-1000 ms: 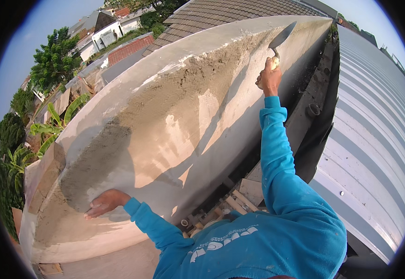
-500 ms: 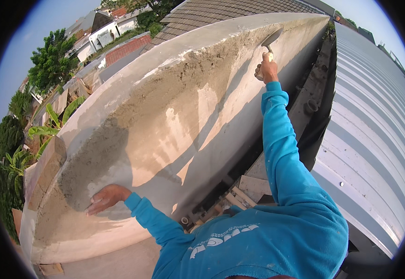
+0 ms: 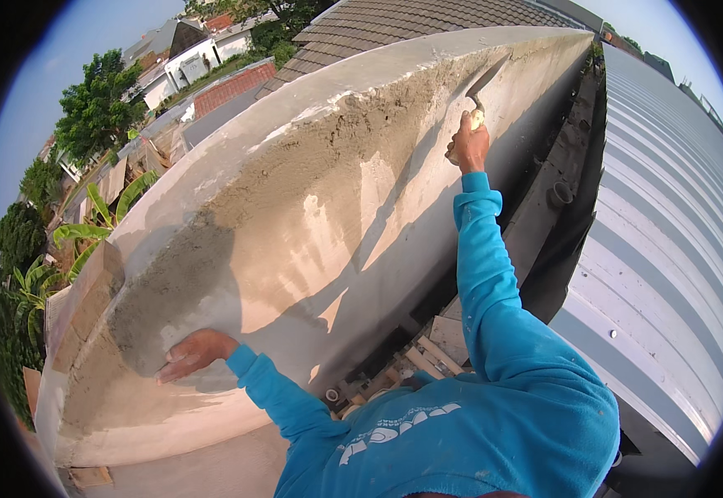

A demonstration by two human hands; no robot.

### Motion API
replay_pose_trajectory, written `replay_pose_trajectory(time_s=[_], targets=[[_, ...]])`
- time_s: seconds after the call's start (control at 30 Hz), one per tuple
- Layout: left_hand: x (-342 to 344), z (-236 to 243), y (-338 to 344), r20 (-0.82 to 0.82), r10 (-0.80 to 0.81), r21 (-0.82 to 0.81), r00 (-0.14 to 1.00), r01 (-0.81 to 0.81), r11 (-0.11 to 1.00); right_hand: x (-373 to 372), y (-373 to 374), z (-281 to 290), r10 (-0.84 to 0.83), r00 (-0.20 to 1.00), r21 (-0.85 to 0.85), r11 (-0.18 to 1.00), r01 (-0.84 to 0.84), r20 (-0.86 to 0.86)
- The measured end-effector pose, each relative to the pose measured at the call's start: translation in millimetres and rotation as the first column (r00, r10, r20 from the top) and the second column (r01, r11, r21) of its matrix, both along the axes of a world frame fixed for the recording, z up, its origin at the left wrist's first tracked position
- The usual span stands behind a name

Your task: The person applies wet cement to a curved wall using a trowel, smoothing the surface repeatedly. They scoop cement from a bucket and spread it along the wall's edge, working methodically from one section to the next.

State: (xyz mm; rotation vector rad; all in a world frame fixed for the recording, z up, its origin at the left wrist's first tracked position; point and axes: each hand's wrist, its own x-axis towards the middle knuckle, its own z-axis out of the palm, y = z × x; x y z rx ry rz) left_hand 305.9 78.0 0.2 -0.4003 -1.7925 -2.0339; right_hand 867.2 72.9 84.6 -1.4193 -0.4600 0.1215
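A: Where is the grey-bladed, pale-handled metal trowel [image 3: 485,80] held?
B: Upper right of frame; handle is enclosed by the bare right hand [image 3: 470,144]. Judged light, stiff, best gripped there. The bare left hand [image 3: 199,352] is extended flat, unloaded.

the trowel [image 3: 487,77], at one o'clock, is gripped by its pale handle in the right hand [image 3: 469,143], its dark blade aimed toward one o'clock beside the wall [image 3: 291,236]; contact cannot be told. the grey-beige wall spans from eight o'clock to one, with rough, darker mortar [image 3: 303,158] along its upper face and smoother, paler patches below. at eight o'clock the left hand [image 3: 197,352] is on or near it.
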Motion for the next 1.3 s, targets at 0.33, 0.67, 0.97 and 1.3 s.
replay_pose_trajectory(time_s=[0.33,0.67,0.97,1.3], targets=[[5,12,-6,0.028,-0.044,0.042,0.999,0.043,0.998,-22,-12,-5,0.003,0.999,-0.035,0.999,-0.001,0.046],[3,12,-10,-0.013,-0.071,0.057,0.997,0.071,0.996,-24,-16,2,0.17,0.983,0.019,0.985,-0.169,-0.062],[0,3,-12,-0.012,-0.112,0.034,0.994,0.112,0.993,-82,-49,10,0.046,0.996,0.074,0.996,-0.052,0.078],[-4,-10,-6,-0.147,-0.072,-0.036,0.987,0.068,0.997,-58,-42,-82,0.186,0.927,-0.14,0.96,-0.242,-0.325]])
